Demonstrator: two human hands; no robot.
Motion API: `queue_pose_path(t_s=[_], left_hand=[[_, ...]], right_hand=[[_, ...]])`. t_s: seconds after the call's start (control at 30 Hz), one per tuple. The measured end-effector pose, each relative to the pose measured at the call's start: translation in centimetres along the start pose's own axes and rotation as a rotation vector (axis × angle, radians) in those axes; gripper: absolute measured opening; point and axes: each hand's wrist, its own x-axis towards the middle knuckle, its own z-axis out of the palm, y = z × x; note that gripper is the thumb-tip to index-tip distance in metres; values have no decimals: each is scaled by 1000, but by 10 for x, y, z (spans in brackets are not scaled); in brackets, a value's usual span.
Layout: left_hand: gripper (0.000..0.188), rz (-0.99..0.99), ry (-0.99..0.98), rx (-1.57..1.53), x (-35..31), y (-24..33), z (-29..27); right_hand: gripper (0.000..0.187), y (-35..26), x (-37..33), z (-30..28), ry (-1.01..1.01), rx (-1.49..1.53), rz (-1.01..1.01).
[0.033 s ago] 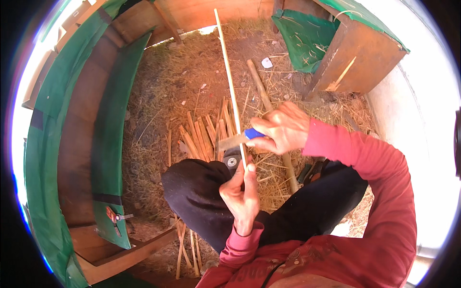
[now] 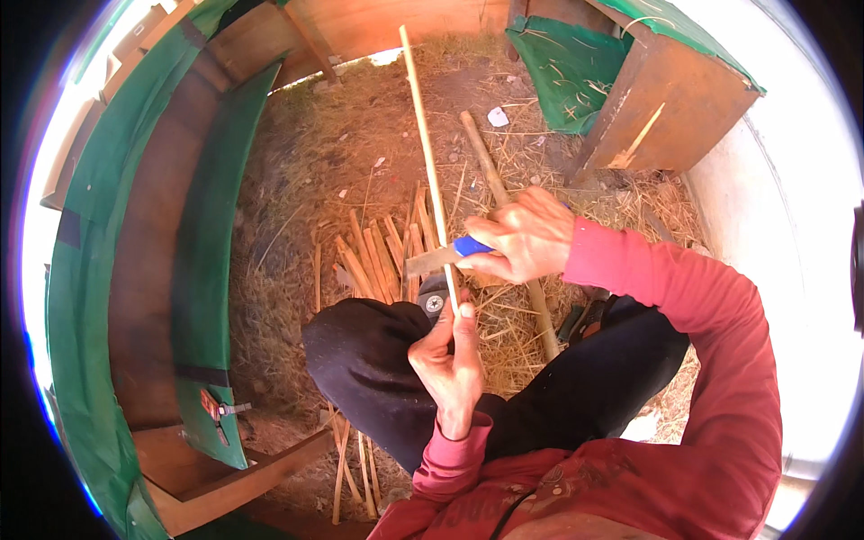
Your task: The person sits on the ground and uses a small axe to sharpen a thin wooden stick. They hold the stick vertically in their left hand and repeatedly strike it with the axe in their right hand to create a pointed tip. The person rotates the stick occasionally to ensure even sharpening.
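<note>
A long, thin, pale wooden stick slants up and away from my lap. Its near end is pinched between the thumb and fingers of my left hand, above my bent knee. In my right hand is a knife with a blue handle. Its flat, wide blade points left and crosses the stick a short way above my left thumb, touching or almost touching it. Whether the blade bites into the wood I cannot tell. Part of the handle is hidden in my right fist.
Several split wood strips lie beyond my knee. A thick pole rests on the straw-strewn ground. At left runs a green-covered wooden bench holding a small red-and-metal tool. A brown wooden box with green cloth stands far right.
The stick has shifted slightly toward me, its far tip a little lower. My right hand and the knife have moved slightly left. Both hands keep their hold.
</note>
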Motion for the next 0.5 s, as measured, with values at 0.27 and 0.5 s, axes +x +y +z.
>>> queue_pose_path(t_s=[0.27,0.5], left_hand=[[26,-78,-51,13,1,7,-27],[32,-139,-179,-320,7,-5,-9]], right_hand=[[37,134,11,-67,516,-204,659],[30,25,-4,-36,109,172,26]])
